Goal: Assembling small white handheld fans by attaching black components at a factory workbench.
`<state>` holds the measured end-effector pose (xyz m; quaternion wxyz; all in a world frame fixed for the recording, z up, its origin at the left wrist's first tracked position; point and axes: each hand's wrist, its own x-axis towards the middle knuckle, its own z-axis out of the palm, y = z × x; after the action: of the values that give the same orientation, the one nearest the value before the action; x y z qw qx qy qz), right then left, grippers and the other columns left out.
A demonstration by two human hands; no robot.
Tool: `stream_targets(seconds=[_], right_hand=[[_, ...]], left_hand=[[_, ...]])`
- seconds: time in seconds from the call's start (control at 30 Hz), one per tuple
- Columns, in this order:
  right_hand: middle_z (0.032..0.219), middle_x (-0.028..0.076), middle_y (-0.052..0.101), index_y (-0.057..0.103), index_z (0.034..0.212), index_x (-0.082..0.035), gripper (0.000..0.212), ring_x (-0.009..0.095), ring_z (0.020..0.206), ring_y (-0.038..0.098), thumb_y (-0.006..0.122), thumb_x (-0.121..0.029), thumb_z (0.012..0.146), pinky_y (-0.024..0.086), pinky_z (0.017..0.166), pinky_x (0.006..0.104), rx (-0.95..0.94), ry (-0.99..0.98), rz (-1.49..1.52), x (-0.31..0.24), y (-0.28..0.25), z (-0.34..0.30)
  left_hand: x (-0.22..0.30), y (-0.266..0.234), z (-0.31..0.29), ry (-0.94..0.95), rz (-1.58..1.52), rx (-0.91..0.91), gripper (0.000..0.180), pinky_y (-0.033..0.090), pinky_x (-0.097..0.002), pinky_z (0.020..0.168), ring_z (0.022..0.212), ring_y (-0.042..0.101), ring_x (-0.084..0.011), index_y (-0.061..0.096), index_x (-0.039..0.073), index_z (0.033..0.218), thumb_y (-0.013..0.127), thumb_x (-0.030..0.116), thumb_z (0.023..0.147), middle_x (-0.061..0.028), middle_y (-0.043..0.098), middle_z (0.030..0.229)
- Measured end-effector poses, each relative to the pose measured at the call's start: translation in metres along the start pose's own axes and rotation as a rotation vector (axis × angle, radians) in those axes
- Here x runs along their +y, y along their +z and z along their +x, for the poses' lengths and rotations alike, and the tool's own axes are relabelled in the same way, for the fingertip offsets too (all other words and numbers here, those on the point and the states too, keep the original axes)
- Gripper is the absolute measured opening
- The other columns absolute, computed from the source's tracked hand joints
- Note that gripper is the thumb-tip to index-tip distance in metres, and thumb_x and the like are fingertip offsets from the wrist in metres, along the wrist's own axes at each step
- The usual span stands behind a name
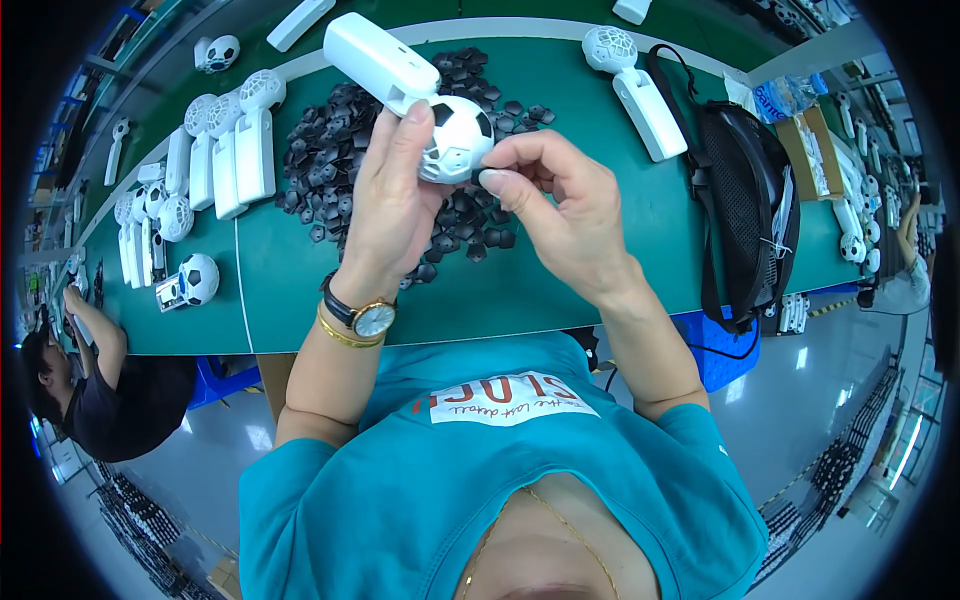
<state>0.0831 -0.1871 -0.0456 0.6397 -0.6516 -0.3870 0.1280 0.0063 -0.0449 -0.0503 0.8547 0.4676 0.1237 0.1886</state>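
Observation:
A white device with a soccer-ball head [456,140] and a long white handle [375,60] is held up over the table, its handle tilted to the far left. My left hand [392,190] grips it where ball and handle meet. Some of the ball's panels are black, others are bare white. Between thumb and forefinger, my right hand [560,195] pinches a small black piece [480,176] against the ball's lower right side; my fingertips partly hide it. Beneath and behind lies a spread pile of black pentagon pieces [325,160].
Several white ball-headed devices [254,150] stand in rows at the left, and one [640,95] lies far right. A black backpack [745,200] rests on the green table [540,285] at right, near a plastic bottle [790,97] and a cardboard box [815,150]. Another person [100,370] sits at left.

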Motion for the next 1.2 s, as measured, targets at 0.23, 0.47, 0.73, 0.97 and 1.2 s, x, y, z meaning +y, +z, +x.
stream_targets(seconds=[0.23, 0.47, 0.73, 0.97, 1.2], right_hand=[[0.085, 0.006, 0.063, 0.065, 0.090, 0.000, 0.011, 0.011, 0.074, 0.061, 0.072, 0.001, 0.081, 0.050, 0.062, 0.0228, 0.099, -0.329, -0.293, 0.000, 0.009, 0.006], [0.084, 0.007, 0.063, 0.065, 0.090, 0.000, 0.013, 0.012, 0.070, 0.062, 0.073, 0.001, 0.080, 0.051, 0.060, 0.0237, 0.115, -0.243, -0.289, 0.004, 0.009, 0.006], [0.081, 0.006, 0.063, 0.062, 0.087, 0.000, 0.016, 0.011, 0.067, 0.061, 0.075, -0.003, 0.080, 0.051, 0.059, 0.0232, 0.157, -0.158, -0.238, 0.009, 0.015, 0.011], [0.079, 0.005, 0.063, 0.061, 0.086, 0.000, 0.016, 0.010, 0.067, 0.061, 0.075, -0.005, 0.080, 0.050, 0.057, 0.0225, 0.129, -0.181, -0.286, 0.012, 0.012, 0.017], [0.076, 0.004, 0.063, 0.061, 0.085, -0.001, 0.016, 0.009, 0.065, 0.060, 0.075, -0.006, 0.081, 0.050, 0.056, 0.0222, 0.092, -0.132, -0.290, 0.016, 0.008, 0.020]], left_hand=[[-0.006, 0.008, 0.001, 0.167, 0.135, -0.013, 0.065, 0.049, -0.0293, 0.081, 0.102, 0.057, -0.0152, 0.014, 0.004, 0.146, 0.050, 0.032, 0.100, -0.0106, 0.057, 0.112], [-0.007, 0.003, 0.000, 0.216, 0.356, 0.042, 0.084, 0.046, -0.0274, 0.084, 0.102, 0.056, -0.0160, -0.013, 0.006, 0.149, 0.050, 0.032, 0.101, -0.0148, 0.056, 0.115], [-0.018, -0.002, 0.005, 0.360, 0.484, 0.058, 0.058, 0.046, -0.0255, 0.082, 0.098, 0.056, -0.0141, 0.020, 0.006, 0.150, 0.043, 0.033, 0.103, -0.0105, 0.057, 0.112], [-0.008, -0.002, 0.003, 0.177, 0.452, -0.062, 0.043, 0.053, -0.0263, 0.078, 0.096, 0.057, -0.0126, 0.049, 0.008, 0.133, 0.035, 0.037, 0.105, -0.0081, 0.054, 0.108], [-0.008, 0.004, 0.002, 0.174, 0.379, -0.024, 0.044, 0.058, -0.0310, 0.079, 0.096, 0.059, -0.0149, 0.050, 0.008, 0.131, 0.032, 0.039, 0.105, -0.0077, 0.053, 0.107]])
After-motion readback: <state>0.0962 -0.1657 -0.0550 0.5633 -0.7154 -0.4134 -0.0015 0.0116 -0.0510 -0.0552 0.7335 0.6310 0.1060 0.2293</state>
